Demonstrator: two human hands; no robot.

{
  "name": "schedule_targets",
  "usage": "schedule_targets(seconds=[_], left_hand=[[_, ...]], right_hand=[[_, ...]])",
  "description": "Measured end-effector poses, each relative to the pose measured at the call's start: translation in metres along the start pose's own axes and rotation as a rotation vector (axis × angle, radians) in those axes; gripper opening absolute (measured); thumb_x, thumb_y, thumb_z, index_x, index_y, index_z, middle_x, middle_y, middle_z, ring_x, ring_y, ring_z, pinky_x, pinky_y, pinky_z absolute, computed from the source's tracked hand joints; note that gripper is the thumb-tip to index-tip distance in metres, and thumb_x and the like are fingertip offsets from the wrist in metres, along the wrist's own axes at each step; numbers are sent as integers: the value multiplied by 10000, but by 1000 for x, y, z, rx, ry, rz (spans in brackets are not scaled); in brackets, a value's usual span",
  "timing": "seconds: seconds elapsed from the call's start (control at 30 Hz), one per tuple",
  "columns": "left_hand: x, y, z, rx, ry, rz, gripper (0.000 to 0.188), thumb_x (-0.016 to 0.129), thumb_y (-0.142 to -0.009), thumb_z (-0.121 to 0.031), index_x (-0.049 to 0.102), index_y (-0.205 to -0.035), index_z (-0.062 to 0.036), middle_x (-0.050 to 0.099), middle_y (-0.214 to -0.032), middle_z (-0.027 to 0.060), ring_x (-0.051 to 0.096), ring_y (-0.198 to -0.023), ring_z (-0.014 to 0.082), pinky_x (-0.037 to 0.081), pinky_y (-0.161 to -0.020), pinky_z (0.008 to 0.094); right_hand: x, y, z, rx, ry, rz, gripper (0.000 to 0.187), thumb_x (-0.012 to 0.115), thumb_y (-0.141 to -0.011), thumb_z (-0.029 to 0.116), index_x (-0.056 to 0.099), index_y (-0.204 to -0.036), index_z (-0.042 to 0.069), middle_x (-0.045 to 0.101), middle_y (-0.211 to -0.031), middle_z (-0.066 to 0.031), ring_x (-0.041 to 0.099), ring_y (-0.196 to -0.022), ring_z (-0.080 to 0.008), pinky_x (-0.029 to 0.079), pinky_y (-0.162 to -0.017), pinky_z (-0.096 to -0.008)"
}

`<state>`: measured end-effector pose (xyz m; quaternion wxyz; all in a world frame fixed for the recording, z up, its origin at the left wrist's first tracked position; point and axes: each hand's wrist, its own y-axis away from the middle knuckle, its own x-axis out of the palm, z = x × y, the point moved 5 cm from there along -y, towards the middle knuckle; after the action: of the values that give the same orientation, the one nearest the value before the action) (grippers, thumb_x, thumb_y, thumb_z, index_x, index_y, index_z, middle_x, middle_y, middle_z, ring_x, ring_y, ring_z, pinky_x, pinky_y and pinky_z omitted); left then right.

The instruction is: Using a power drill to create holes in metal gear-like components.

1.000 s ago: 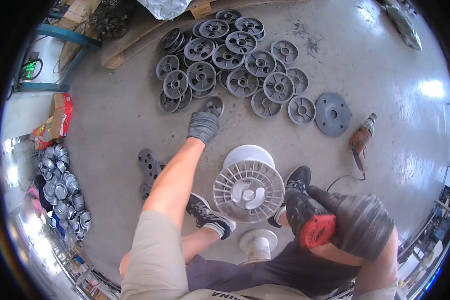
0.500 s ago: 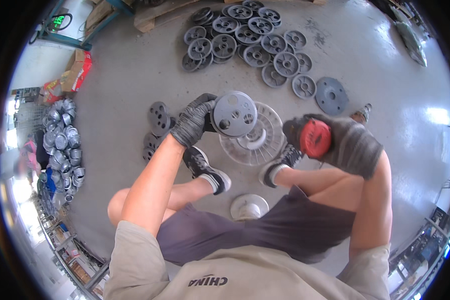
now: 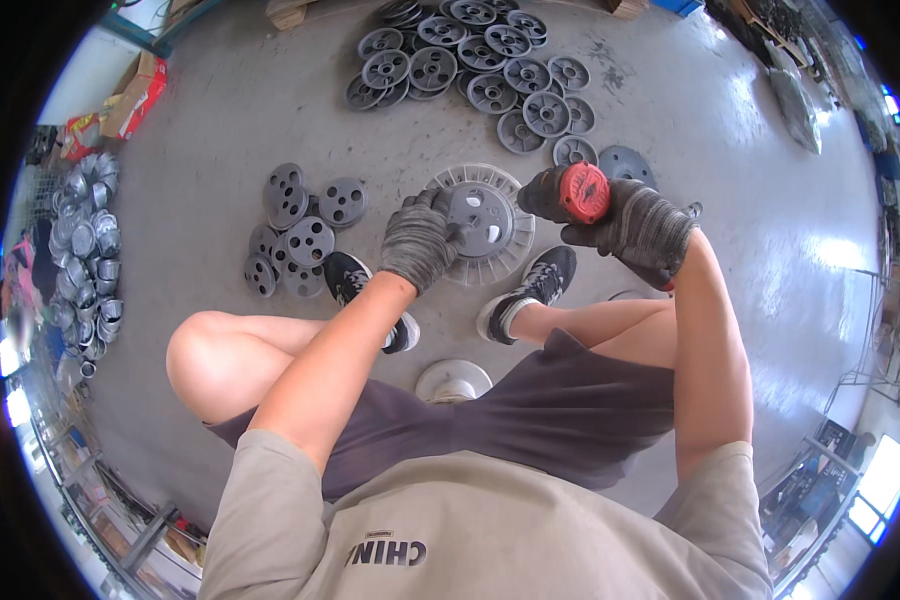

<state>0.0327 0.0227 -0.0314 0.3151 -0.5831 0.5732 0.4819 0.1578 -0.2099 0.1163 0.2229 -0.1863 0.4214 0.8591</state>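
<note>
My left hand [image 3: 420,242], in a dark grey knitted glove, grips the left edge of a round grey disc with holes [image 3: 482,232]. The disc appears over a pale, translucent, ribbed round base [image 3: 515,247] on the floor between my feet; contact beneath it is hidden. In my right hand [image 3: 635,225], also gloved, is a power drill [image 3: 585,190] with a red rear end and a black body. Its front points left, close to the disc's right side. My fingers close around its handle, partly hidden by the glove.
Several grey discs with holes [image 3: 310,242] lie left of my feet. Farther ahead is a heap of spoked grey wheels [image 3: 432,70], with a flat dark disc [image 3: 625,168] nearby. Silvery metal cups [image 3: 85,240] pile at the left. A white round seat [image 3: 452,380] shows between my legs.
My left hand has lowered the disc over the ribbed base. My right hand has brought the drill leftward, closer to the disc. The view has shifted, showing more discs at left.
</note>
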Motion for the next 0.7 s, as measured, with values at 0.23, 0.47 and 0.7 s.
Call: schedule_targets(seconds=[0.23, 0.47, 0.7], left_hand=[[26, 17, -4, -32, -41, -59, 1306, 888, -590, -680, 365, -1610, -55, 353, -1670, 152, 313, -1559, 345, 319, -1195, 584], [26, 16, 0, -71, 25, -35, 1352, 885, -571, -709, 331, -1639, -92, 367, -1670, 127, 291, -1579, 312, 244, -1244, 554], [24, 18, -1, -55, 2, 26, 1396, 911, -520, -708, 326, -1642, -118, 356, -1681, 113, 296, -1583, 304, 240, -1248, 539]], right_hand=[[16, -11, 12, 29, -160, 47, 502, 864, -890, 189, 711, -1354, 75, 744, -1035, -12, 591, -889, -125, 541, -861, -324], [25, -27, 12, -90, -101, 27, 451, 842, -911, 302, 716, -1232, 11, 707, -846, -76, 620, -670, -149, 556, -628, -327], [30, -39, 12, -10, 37, 28, 414, 848, -883, 286, 726, -1156, -1, 712, -787, -82, 668, -681, -166, 572, -665, -351]])
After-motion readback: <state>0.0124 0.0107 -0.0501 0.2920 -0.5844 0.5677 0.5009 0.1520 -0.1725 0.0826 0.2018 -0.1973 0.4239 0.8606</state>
